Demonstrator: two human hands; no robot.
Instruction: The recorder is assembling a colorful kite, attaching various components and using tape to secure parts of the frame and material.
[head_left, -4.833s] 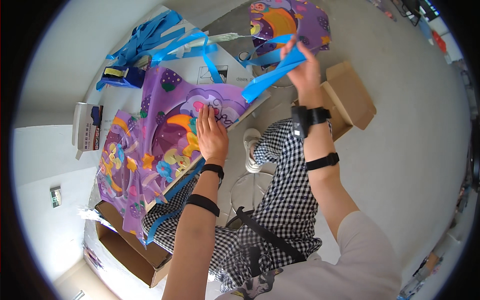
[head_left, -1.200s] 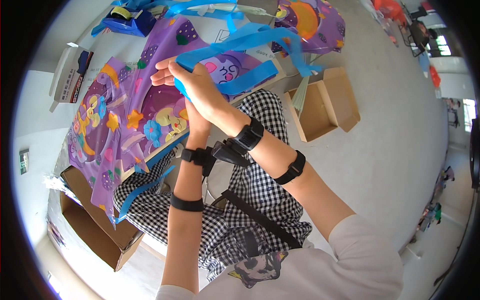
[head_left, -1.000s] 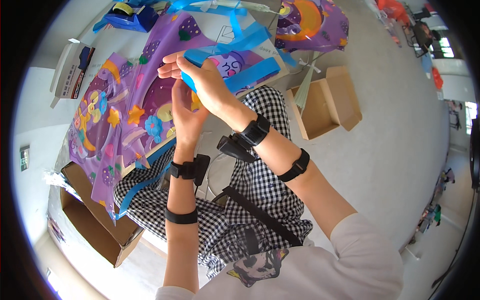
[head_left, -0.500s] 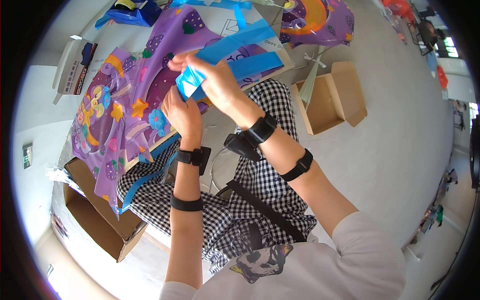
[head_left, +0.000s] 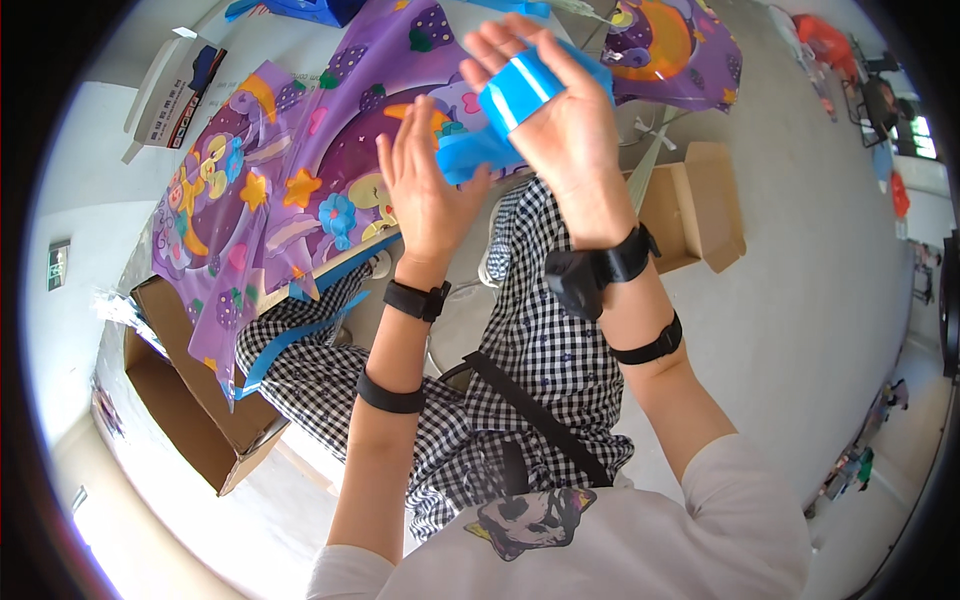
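Observation:
A shiny blue ribbon (head_left: 522, 92) is looped across the palm of my right hand (head_left: 570, 150), which is raised with its palm up and its fingers stretched out. More of the ribbon runs behind that hand, and a length hangs down toward my left hand (head_left: 430, 205). The left hand is open with its fingers spread, close beside the hanging length. I cannot make out whether its thumb touches the ribbon. Under both hands, a purple cartoon-print plastic sheet (head_left: 345, 115) covers much of the board on my lap.
Open cardboard boxes stand at the right (head_left: 705, 205) and lower left (head_left: 190, 400). A blue tape dispenser (head_left: 320, 8) sits at the far edge. Another purple printed sheet (head_left: 670, 55) lies far right. Blue ribbon (head_left: 280, 350) trails over my checked trousers.
My right hand has turned palm up, opened out and moved right with the ribbon around it. My left hand has let go of the bunched ribbon, spread its fingers and shifted right.

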